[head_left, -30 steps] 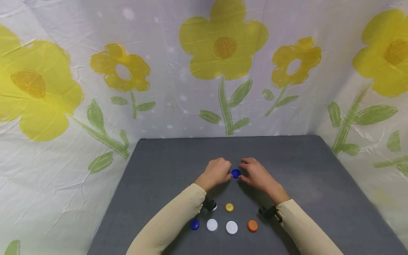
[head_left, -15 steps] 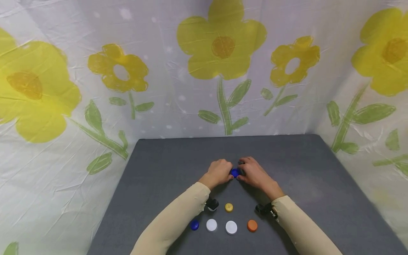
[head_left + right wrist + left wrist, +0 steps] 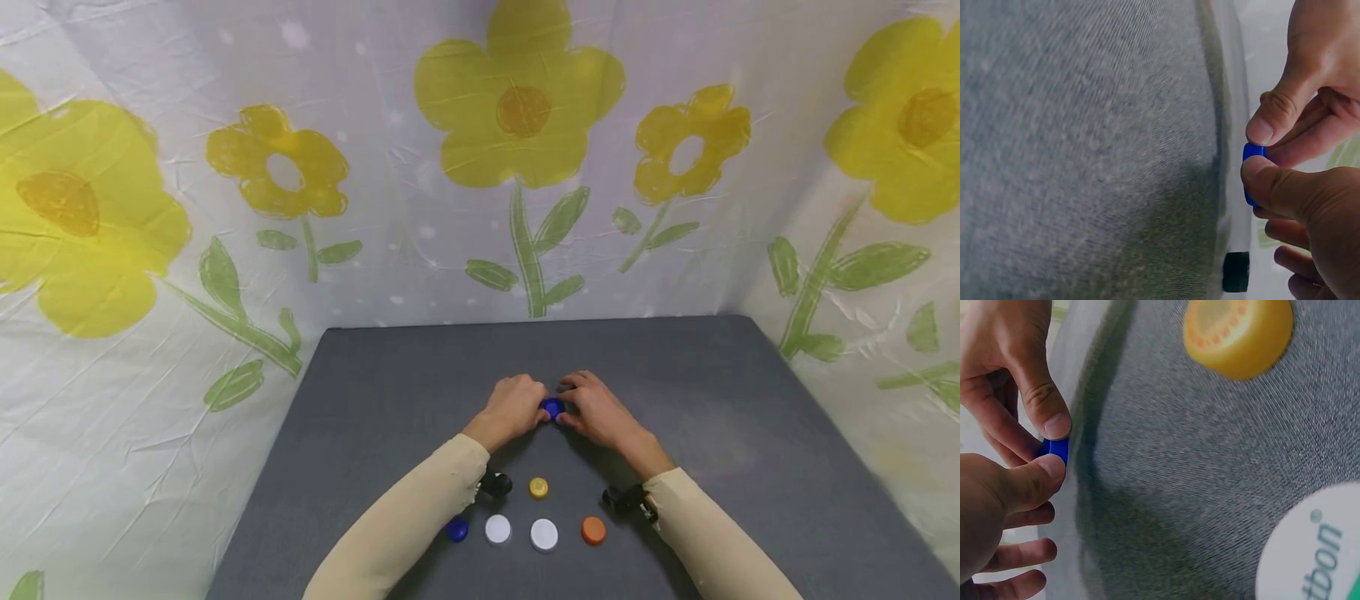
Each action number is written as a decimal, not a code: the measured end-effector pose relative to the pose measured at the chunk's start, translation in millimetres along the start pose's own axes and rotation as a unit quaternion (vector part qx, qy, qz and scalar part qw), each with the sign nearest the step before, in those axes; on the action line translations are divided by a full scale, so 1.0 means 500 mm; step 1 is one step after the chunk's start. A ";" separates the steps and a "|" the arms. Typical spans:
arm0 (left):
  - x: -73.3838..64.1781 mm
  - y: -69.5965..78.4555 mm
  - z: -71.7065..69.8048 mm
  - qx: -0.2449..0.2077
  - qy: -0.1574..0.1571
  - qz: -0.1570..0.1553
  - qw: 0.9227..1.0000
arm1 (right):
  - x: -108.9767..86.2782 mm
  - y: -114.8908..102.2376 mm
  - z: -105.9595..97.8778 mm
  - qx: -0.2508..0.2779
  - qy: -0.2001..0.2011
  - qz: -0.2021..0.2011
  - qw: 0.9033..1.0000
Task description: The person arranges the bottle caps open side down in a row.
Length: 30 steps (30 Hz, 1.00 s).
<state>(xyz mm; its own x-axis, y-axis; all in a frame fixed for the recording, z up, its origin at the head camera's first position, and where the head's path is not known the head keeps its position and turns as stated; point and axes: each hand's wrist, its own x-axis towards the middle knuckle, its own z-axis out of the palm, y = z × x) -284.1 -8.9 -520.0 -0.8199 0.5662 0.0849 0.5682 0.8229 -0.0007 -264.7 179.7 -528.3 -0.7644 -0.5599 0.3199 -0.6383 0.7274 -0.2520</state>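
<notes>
At the far middle of the dark table, in the head view, a blue bottle cap sits between my two hands. My left hand pinches it from the left and my right hand from the right. In the left wrist view both thumbs press on the near side of the blue cap, with fingers curled behind it. The right wrist view shows the same small cap edge-on, partly covered by the thumbs. Just beyond my right fingers stands a black cap.
Closer to me on the table lie a yellow cap, another blue cap, two white caps and an orange cap. In the left wrist view a printed white cap lies below. A flowered curtain surrounds the table.
My right hand has closed in from the right until its thumb reaches the blue cap. The left hand stays at the cap's left side, and the other caps have not moved.
</notes>
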 end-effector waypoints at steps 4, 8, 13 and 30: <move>-0.010 -0.002 -0.013 0.005 0.010 0.004 1.000 | -0.001 -0.012 -0.013 0.021 0.007 0.001 1.000; -0.021 -0.001 -0.030 0.003 0.017 0.007 1.000 | -0.004 -0.020 -0.021 0.029 0.015 0.007 0.999; -0.031 0.001 -0.062 0.005 0.028 0.010 1.000 | -0.010 -0.028 -0.029 0.026 0.037 0.012 0.999; -0.079 0.002 -0.140 -0.061 0.085 0.018 0.994 | -0.038 -0.072 -0.068 0.111 0.143 0.036 0.983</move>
<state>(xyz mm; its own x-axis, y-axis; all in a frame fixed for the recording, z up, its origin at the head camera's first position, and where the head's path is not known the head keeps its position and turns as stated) -246.4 -33.9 -453.8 -0.7816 0.5697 0.2542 0.6089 0.7852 0.1128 -224.2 177.6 -494.4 -0.7717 -0.3525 0.5294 -0.6119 0.6386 -0.4667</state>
